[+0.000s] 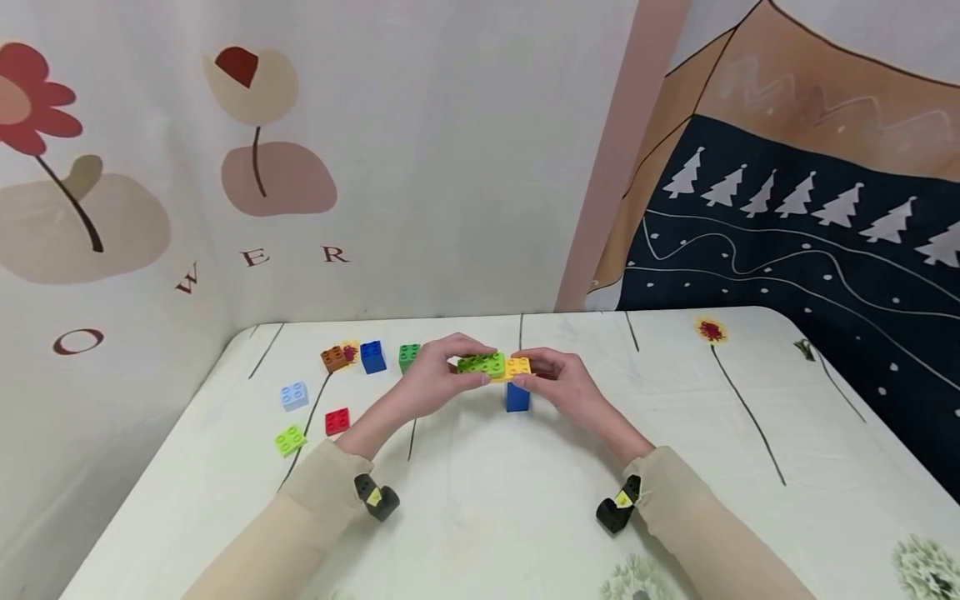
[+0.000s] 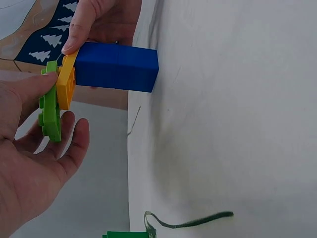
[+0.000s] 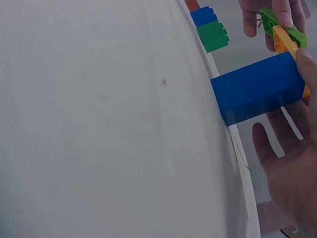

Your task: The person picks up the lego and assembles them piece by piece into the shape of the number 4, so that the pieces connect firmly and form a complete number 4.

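Two blue bricks (image 3: 257,89), one on the other, stand upright on the table as a short tower. A flat yellow brick (image 2: 67,82) tops it, jutting out to the left. My right hand (image 1: 564,385) pinches the yellow brick at its right end, thumb in front and fingers behind. Between the thumb and fingers of my left hand (image 1: 433,385) is a long lime-green brick (image 1: 482,365), studs upward. It overlaps the yellow brick's left part from above and extends past it to the left.
Left of the hands lie a green brick (image 1: 408,356), a blue brick (image 1: 372,357), a brown brick (image 1: 333,359), a light blue brick (image 1: 294,396), a red brick (image 1: 337,421) and a small lime brick (image 1: 290,440). A printed cloth (image 1: 450,167) hangs behind the table (image 1: 480,517).
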Motion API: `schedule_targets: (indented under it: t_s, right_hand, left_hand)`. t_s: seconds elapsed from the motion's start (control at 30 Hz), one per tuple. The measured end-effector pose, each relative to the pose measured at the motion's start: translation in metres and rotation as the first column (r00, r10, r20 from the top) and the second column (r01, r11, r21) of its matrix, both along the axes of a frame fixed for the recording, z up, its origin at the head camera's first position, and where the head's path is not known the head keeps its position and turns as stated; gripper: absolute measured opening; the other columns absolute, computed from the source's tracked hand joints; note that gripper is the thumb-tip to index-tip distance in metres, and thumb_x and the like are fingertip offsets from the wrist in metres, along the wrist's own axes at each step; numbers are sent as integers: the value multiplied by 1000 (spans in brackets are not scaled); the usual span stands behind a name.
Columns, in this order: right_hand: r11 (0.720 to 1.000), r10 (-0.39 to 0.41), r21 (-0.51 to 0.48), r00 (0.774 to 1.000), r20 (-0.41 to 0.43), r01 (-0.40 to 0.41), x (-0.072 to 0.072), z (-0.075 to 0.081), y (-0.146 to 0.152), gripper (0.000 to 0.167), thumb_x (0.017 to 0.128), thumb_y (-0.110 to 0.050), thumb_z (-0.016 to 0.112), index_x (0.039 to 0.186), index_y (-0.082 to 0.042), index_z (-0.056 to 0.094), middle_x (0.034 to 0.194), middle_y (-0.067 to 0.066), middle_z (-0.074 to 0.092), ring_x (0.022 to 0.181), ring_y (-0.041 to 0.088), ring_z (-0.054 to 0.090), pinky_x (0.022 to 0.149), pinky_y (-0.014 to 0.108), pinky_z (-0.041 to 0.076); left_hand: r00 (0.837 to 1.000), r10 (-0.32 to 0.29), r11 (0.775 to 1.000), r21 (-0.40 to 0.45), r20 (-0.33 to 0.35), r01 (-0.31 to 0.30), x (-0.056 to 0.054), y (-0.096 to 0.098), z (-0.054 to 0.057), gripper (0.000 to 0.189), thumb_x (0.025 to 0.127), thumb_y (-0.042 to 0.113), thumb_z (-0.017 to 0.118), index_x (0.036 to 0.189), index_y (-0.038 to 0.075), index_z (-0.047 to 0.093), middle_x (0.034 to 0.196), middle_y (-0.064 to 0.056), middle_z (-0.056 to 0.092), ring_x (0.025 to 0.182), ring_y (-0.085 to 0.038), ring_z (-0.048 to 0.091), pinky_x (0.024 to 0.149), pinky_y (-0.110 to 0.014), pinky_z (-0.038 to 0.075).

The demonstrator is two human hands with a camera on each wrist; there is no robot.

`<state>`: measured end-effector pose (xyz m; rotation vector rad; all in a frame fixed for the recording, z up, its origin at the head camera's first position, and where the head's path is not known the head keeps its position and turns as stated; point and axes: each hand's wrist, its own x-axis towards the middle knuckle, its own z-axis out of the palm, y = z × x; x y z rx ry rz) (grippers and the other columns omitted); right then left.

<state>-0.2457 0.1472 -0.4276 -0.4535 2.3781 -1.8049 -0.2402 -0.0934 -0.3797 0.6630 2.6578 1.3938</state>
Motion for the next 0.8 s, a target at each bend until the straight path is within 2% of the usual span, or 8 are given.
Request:
schedule_targets:
  t_s: [0.27,0.43,0.57,0.8]
  right_hand:
    - [1000,-19,8,1000,18,19,0,-2,-2,42,96,-23,75,135,-8,65,128,11,70,116,27,67,95,37,56]
    - [1000,-15,9,1000,8,15,0,-2,-2,43,96,-22,75,135,-7,65,128,12,69,115,26,67,94,35,57]
    - [1000,-8,2,1000,-1,8,1,0,-2,43,96,-20,75,135,-5,64,128,14,69,113,27,68,92,33,57]
    - [1000,-2,7,1000,-2,2,1,1,-3,42,96,-17,75,134,-3,64,126,15,70,110,27,68,87,28,57]
  left_hand:
    - [1000,20,999,-35,-11,-20,-2,2,2,36,89,11,82,125,13,75,122,-1,67,105,-20,61,83,-31,56]
    - [999,25,998,-50,-23,-26,-2,4,2,35,89,11,82,124,13,76,113,0,67,96,-20,59,78,-30,54]
    - [999,13,998,-64,-45,-16,-1,4,4,35,89,10,81,124,11,76,108,0,67,93,-20,59,78,-30,54]
    - [998,-30,995,-98,-54,24,-2,5,9,33,90,8,80,123,9,76,106,-2,67,96,-19,60,83,-30,56]
